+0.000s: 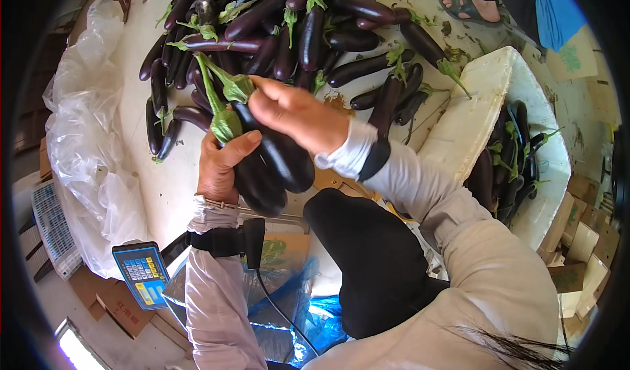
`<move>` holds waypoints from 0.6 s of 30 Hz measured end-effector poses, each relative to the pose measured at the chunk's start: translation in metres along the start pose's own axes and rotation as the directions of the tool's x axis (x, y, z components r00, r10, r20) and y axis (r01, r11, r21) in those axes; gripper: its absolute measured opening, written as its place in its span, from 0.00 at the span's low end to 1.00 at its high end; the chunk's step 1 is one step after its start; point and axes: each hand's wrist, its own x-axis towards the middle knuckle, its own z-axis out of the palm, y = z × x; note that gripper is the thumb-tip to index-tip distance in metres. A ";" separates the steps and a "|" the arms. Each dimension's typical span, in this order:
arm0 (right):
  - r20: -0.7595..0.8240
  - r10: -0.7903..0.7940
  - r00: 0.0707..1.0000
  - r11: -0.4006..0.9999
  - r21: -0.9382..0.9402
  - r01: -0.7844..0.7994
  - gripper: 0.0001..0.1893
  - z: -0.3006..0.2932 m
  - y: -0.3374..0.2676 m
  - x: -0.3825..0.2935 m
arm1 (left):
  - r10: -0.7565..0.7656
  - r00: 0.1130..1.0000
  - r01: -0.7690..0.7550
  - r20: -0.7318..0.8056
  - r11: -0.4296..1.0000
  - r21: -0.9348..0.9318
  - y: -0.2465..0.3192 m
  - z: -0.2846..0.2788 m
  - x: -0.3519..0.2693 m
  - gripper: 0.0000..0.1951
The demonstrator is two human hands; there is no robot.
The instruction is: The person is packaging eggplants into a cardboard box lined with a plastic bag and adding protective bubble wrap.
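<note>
My left hand (224, 166) grips a dark purple eggplant (258, 185) just below its green cap, with the thumb across the front. Beside it, a second glossy eggplant (290, 161) is held by my right hand (295, 114) near the cap, fingers curled over its upper end. Both eggplants lie side by side and touch, stems pointing up and to the left, rounded ends toward my knee. Past my hands spreads a large heap of eggplants (310, 40) on the pale floor, many with green stems.
A foam box (541, 207) holding several eggplants stands at right. Clear plastic sheeting (93, 148) lies at left, above a blue scale keypad (142, 274). A carton lined with blue plastic (325, 316) sits below my arms. Another person's sandalled foot (472, 8) is at the far right.
</note>
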 end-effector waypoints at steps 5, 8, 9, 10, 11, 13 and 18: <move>-0.357 0.379 0.854 0.890 0.392 -0.231 0.24 -0.068 0.022 -0.009 | 0.130 0.991 -0.131 -0.023 0.946 -0.298 0.003 -0.023 0.000 0.22; -0.743 0.439 0.504 0.897 0.329 -0.296 0.26 -0.163 0.101 -0.025 | 0.330 0.942 -0.323 -0.051 0.859 -0.397 0.029 -0.033 -0.016 0.32; -0.786 0.347 0.512 0.924 0.191 -0.332 0.27 -0.183 0.124 -0.027 | 0.418 0.905 -0.418 -0.084 0.831 -0.367 0.044 -0.038 -0.035 0.35; -0.830 0.405 0.384 0.907 0.312 -0.283 0.28 -0.229 0.153 -0.023 | 0.508 0.843 -0.537 -0.175 0.779 -0.325 0.054 -0.041 -0.049 0.37; -0.842 0.472 0.260 0.878 0.426 -0.218 0.28 -0.263 0.173 -0.014 | 0.594 0.759 -0.650 -0.266 0.713 -0.264 0.066 -0.046 -0.067 0.38; -0.918 0.370 0.140 0.876 0.294 -0.383 0.30 -0.271 0.192 -0.003 | 0.665 0.599 -0.744 -0.447 0.669 -0.003 0.083 -0.071 -0.112 0.35; -0.837 0.388 0.386 0.760 0.054 -0.648 0.22 -0.242 0.146 -0.033 | 0.619 0.709 -0.674 -0.337 0.736 -0.066 0.080 -0.111 -0.245 0.32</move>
